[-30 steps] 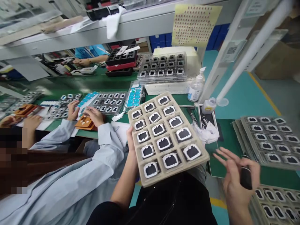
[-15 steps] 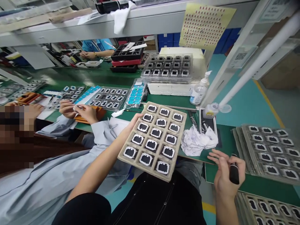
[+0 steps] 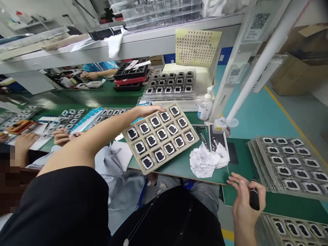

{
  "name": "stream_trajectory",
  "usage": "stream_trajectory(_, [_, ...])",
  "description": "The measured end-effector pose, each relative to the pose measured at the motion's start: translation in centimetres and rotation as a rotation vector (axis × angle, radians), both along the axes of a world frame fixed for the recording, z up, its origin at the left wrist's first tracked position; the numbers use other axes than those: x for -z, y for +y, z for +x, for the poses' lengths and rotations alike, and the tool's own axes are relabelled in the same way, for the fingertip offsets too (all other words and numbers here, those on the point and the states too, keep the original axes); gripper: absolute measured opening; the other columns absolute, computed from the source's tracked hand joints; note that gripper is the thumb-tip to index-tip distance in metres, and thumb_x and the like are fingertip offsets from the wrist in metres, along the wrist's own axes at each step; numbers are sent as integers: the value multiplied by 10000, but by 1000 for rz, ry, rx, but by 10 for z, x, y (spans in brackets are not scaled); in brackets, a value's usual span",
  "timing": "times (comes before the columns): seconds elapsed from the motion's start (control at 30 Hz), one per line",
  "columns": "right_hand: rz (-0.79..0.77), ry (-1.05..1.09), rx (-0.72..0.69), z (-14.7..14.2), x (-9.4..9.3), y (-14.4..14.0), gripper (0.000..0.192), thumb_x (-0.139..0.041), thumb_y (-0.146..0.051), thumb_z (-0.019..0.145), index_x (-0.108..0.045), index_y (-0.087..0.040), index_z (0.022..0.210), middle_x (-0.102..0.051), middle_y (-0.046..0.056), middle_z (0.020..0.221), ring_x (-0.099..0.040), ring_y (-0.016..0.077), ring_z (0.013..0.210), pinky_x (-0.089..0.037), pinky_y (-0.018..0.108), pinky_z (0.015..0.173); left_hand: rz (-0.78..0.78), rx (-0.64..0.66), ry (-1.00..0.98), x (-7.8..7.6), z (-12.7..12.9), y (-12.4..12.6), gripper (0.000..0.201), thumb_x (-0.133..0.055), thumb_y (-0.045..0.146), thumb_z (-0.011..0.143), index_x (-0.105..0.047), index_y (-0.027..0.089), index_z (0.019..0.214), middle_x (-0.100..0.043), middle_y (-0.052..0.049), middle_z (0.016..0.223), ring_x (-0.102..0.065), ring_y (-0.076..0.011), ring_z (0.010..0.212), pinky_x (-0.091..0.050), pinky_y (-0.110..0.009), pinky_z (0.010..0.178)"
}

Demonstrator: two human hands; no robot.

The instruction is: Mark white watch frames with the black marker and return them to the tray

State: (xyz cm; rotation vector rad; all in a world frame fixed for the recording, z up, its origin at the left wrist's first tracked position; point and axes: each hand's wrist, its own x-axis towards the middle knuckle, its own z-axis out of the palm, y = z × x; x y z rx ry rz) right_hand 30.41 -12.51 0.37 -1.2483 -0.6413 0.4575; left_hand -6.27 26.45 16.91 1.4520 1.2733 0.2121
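My left hand (image 3: 151, 109) grips the far edge of a beige tray (image 3: 133, 150), its fingertips hidden beneath. Rows of small black parts with white frames (image 3: 162, 134) sit in the tray's pockets. The tray is tilted above the front of the green bench. Off to the right, my right hand (image 3: 246, 194) has a black marker pen (image 3: 254, 194) tucked between thumb and forefinger, the other fingers loosely spread. Just right of that hand rises a stack of filled trays (image 3: 292, 164).
A crumpled white cloth (image 3: 205, 160) lies beside a small box of markers (image 3: 217, 136). Behind stand a pump bottle (image 3: 205, 106) and a clear tray stack (image 3: 170, 83). More trays (image 3: 294, 229) sit low right. A co-worker's hand (image 3: 61, 136) is at left.
My left hand has swung the tray up and to the left, turning it from lengthwise to crosswise. The view has shifted; my right hand still holds the marker pen.
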Motion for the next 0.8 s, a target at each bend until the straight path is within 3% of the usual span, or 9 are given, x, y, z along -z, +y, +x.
stream_trajectory(0.17, [-24, 21, 14, -2, 8, -3, 443, -969, -475, 1007, -587, -262, 1072, -866, 101, 1072, -867, 306, 963, -739, 403, 742, -7, 78, -50, 3, 32, 20, 495, -950, 584, 888, -916, 219, 1220, -932, -161, 1225, -885, -402, 1216, -683, -521, 1165])
stream_trajectory(0.27, [-20, -6, 14, 0, 8, -2, 432, -958, -457, 1023, -578, -262, 1086, -870, 95, 1075, -865, 297, 942, -730, 395, 736, 77, 49, -70, 20, 49, 21, 401, -936, 547, 919, -917, 195, 1111, -934, -154, 1154, -868, -380, 1225, -671, -493, 1164])
stream_trajectory(0.37, [-9, -40, 14, 1, 5, 2, 426, -958, -427, 1027, -569, -266, 1097, -872, 88, 1085, -865, 297, 938, -732, 412, 755, 164, 19, -53, 32, 64, 22, 350, -910, 517, 930, -904, 170, 975, -919, -141, 1030, -855, -361, 1110, -669, -495, 1127])
stream_trajectory(0.43, [-8, -51, 10, -1, 4, 4, 412, -947, -410, 1037, -567, -269, 1110, -870, 87, 1097, -864, 301, 947, -733, 430, 775, 250, 1, -51, 31, 70, 21, 329, -896, 494, 937, -892, 165, 918, -903, -123, 976, -831, -353, 1106, -644, -490, 1157])
stream_trajectory(0.53, [-12, -56, 17, -6, 7, 5, 399, -934, -401, 1042, -562, -274, 1113, -869, 84, 1100, -859, 309, 945, -726, 446, 778, 410, -33, -71, 16, 72, 8, 281, -890, 442, 931, -895, 167, 985, -905, -109, 1079, -770, -369, 1285, -551, -486, 1288])
stream_trajectory(0.6, [-15, -74, 35, -9, 11, 6, 393, -929, -409, 1041, -565, -279, 1107, -868, 85, 1101, -854, 316, 940, -707, 437, 746, 498, -54, -75, 6, 64, -19, 324, -887, 432, 932, -900, 169, 1120, -898, -118, 1229, -740, -381, 1370, -501, -494, 1343])
stream_trajectory(0.67, [-20, -102, 52, -11, 18, 8, 385, -924, -421, 1041, -571, -287, 1118, -865, 87, 1113, -849, 322, 935, -685, 426, 706, 591, -110, -60, 8, 52, -66, 408, -831, 485, 1003, -883, 184, 1273, -864, -134, 1375, -744, -377, 1388, -489, -505, 1360])
stream_trajectory(0.73, [-25, -119, 73, -13, 26, 12, 394, -930, -423, 1030, -573, -298, 1143, -863, 81, 1123, -843, 318, 919, -678, 424, 685, 842, -355, -13, 25, 36, -124, 455, -746, 555, 1089, -837, 242, 1407, -808, -131, 1501, -741, -360, 1413, -498, -515, 1366])
stream_trajectory(0.8, [-26, -121, 115, -16, 32, 19, 429, -953, -435, 1002, -572, -314, 1157, -858, 67, 1097, -830, 315, 876, -689, 453, 685, 1028, -630, 97, 56, 23, -182, 488, -735, 545, 1107, -768, 272, 1510, -733, -150, 1599, -653, -371, 1548, -443, -559, 1426])
